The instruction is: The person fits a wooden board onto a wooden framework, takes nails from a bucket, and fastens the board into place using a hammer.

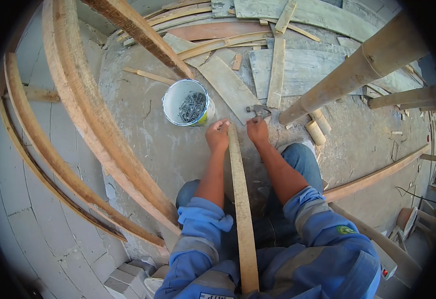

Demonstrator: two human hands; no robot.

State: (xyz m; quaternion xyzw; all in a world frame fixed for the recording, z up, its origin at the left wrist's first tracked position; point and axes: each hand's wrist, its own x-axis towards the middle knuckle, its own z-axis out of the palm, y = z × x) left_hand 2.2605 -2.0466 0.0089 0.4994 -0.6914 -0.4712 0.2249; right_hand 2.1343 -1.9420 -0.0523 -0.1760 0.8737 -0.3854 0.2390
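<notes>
A long narrow wooden strip (241, 209) runs from the lap up between my forearms. Beside its far end, my left hand (218, 133) has its fingers pinched together; what they hold is too small to make out. My right hand (257, 130) is closed, just right of the strip's end. A hammer (259, 110) shows right above it, its handle hidden, so the grip on it is unclear. Left of and beyond my left hand stands a white bucket (170, 104) with many nails (193, 107) inside.
Tall timbers (86, 104) rise at the left before a block wall (43, 219). A thick bamboo pole (347, 70) slants at the right, near short round pieces (316, 132). Boards (228, 84) lie beyond the hands. A long beam (377, 173) crosses the right floor.
</notes>
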